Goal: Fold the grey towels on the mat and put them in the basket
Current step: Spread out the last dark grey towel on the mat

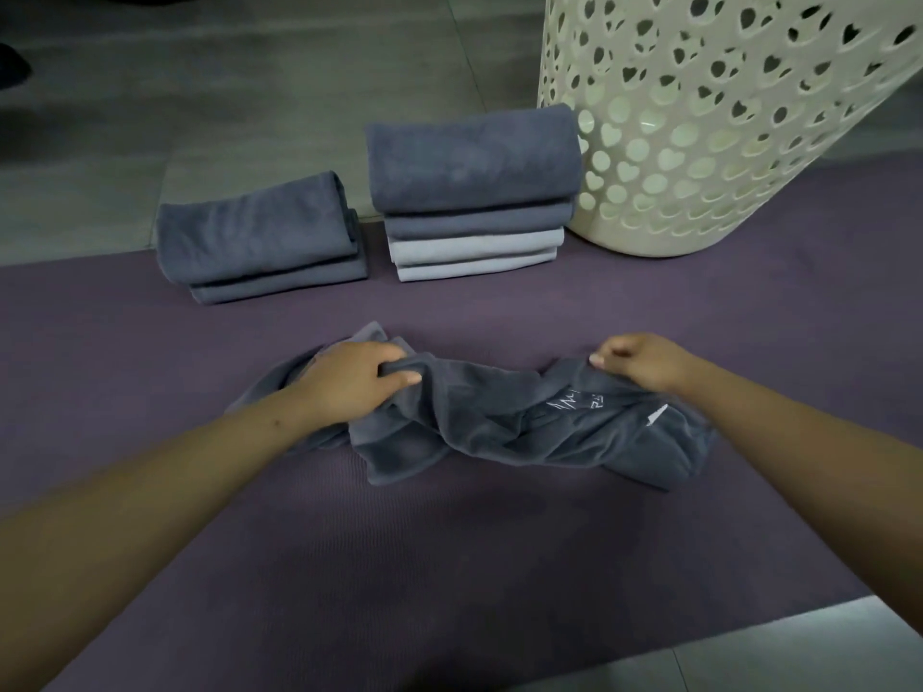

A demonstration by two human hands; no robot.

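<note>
A grey tiled floor (249, 92) fills the top of the frame, and a purple mat (449, 541) runs across the middle and bottom, its far edge crossing from the left side toward the basket and its near edge cutting off at the lower right, where pale tile shows again. On the mat at centre lies a crumpled dark grey towel (499, 422), bunched into a loose rope from left to right, with white stitching and a small white tag near its right end. The left hand (349, 382) grips the towel's left end, fingers curled over a fold and thumb pressed along it. The right hand (644, 362) pinches the right end, fingers curled tight on the cloth's upper edge. Both forearms reach in from the bottom corners. Above the towel, a strip of bare mat separates it from two folded piles. The left pile (259, 242) holds two dark grey towels and straddles the mat's far edge. The right pile (474, 192), just beside it with a narrow gap between, is taller: dark towels on top, lighter grey ones beneath. Its right side stands close against the cream basket (724, 142), whether touching I cannot tell. The basket, pierced with heart-shaped holes, fills the upper right and rests on the mat. Wide bare mat lies below the towel, between the arms.
</note>
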